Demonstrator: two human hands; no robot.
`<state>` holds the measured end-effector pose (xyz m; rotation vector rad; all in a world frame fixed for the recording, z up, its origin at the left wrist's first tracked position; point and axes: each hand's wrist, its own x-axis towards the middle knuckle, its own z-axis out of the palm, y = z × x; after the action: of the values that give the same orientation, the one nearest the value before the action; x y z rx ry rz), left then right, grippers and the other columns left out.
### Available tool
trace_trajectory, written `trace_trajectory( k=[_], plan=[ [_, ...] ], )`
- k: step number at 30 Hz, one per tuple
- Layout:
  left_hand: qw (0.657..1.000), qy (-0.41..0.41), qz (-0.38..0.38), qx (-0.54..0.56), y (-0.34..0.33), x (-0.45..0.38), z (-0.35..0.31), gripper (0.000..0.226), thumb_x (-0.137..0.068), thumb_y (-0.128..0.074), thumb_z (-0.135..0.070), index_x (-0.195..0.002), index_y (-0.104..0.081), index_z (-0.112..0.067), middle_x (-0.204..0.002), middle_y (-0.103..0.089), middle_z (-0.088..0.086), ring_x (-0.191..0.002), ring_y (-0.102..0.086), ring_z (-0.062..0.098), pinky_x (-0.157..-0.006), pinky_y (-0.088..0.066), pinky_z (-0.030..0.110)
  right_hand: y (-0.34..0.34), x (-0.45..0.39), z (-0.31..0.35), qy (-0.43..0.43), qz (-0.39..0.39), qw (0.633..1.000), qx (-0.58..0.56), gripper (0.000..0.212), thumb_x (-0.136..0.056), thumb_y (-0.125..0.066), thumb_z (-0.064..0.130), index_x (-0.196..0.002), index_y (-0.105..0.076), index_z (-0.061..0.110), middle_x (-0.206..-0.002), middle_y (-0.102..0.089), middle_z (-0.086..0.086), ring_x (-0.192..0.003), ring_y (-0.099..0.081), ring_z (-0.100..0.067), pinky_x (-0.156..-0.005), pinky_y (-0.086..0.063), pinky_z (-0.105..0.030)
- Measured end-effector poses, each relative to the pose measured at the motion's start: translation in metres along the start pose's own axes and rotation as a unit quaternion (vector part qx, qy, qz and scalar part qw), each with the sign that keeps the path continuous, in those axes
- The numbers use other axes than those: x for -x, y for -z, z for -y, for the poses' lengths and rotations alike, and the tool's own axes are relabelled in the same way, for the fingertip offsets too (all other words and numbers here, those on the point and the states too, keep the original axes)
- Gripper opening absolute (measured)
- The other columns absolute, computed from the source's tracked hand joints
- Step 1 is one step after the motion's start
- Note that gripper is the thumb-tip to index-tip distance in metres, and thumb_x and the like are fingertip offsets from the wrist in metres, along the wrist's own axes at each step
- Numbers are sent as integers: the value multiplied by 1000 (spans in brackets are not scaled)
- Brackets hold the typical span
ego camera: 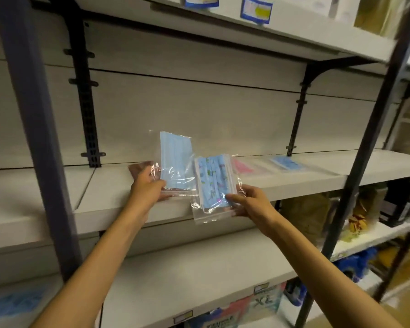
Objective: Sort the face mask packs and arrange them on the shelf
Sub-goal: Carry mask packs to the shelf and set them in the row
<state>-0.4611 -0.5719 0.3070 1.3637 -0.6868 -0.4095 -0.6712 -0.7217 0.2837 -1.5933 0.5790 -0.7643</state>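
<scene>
The left hand [147, 185] grasps a plain blue mask pack [175, 162] above the shelf [294, 183]. The right hand [249, 202] pinches a patterned blue pack [214, 183] (both in clear bags). A pink pack [243, 166] lies behind.

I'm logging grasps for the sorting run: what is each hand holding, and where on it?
Left hand grips the plain blue mask pack at its lower left corner. Right hand pinches the patterned blue pack at its lower right edge.
</scene>
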Motion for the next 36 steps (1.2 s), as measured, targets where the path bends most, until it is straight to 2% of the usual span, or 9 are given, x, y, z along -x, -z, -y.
trace_trajectory(
  k=[5, 11, 14, 17, 20, 27, 29, 33, 36],
  plan=[
    [994, -11, -6, -108, -40, -48, -8, 28, -86, -47, 11, -105, -55, -8, -79, -53, 1, -68, -49, 13, -50, -38, 13, 24, -33, 4, 1, -8, 1000, -2, 28, -92, -65, 5, -119, -62, -1, -106, -73, -17, -91, -73, -36, -76, -61, -44],
    [970, 13, -40, -240, -62, -105, 18, 17, -66, -49, -1, -78, -54, -11, -71, -49, 12, -67, -46, 20, -54, -31, 27, 49, -68, 8, -3, -9, 1000, -2, 26, -91, -68, 7, -116, -65, 2, -105, -74, -14, -91, -74, -30, -68, -60, -34],
    [944, 48, -44, -325, -72, -116, 28, 24, -65, -54, -10, -86, -58, 2, -74, -54, 27, -69, -60, 35, -55, -35, 29, 63, -85, 8, -7, -3, 1000, 3, 25, -90, -69, 8, -114, -65, 2, -104, -75, -13, -87, -75, -26, -61, -57, -28],
    [877, 48, -45, -475, -80, -112, 31, 51, -74, -57, -23, -115, -56, 6, -97, -66, 24, -98, -65, 40, -79, -45, 39, 80, -101, 9, -9, 4, 1000, -2, 23, -90, -69, 8, -112, -65, 1, -103, -75, -14, -82, -75, -25, -57, -56, -26],
    [791, 44, -41, -609, -88, -111, 28, 57, -87, -54, -30, -135, -40, -2, -128, -55, 18, -125, -46, 35, -97, -30, 42, 101, -117, 9, -10, 15, 1000, -10, 25, -91, -69, 8, -114, -63, 1, -105, -74, -15, -85, -75, -29, -58, -57, -27],
    [660, 32, -10, -751, -108, -122, 18, 33, -90, -44, -36, -119, -58, -30, -124, -43, 8, -121, -35, 27, -98, -27, 39, 148, -155, 1, -28, 13, 999, 17, 29, -91, -70, 12, -117, -60, 4, -107, -73, -14, -88, -75, -26, -64, -58, -29],
    [656, -27, -36, -754, -119, -127, 16, 33, -89, -48, -37, -119, -61, -29, -125, -44, 6, -121, -36, 27, -98, -28, 39, 167, -166, 0, -30, 1, 999, 19, 27, -91, -69, 12, -115, -60, 5, -105, -74, -14, -81, -75, -23, -61, -57, -28],
    [723, -142, -34, -675, -163, -132, 8, 35, -90, -51, -49, -119, -63, -33, -126, -54, 2, -119, -49, 26, -99, -33, 37, 211, -193, 3, -25, -49, 998, 28, 17, -92, -65, 6, -108, -62, 3, -96, -73, -16, -64, -70, -18, -53, -54, -24],
    [734, -180, -20, -655, -198, -132, 3, 34, -91, -49, -53, -116, -64, -34, -121, -59, 0, -117, -53, 24, -99, -34, 36, 249, -211, 2, -32, -76, 993, 83, 2, -91, -63, 3, -91, -64, 4, -83, -69, -14, -55, -62, -15, -49, -48, -22]
  ],
)
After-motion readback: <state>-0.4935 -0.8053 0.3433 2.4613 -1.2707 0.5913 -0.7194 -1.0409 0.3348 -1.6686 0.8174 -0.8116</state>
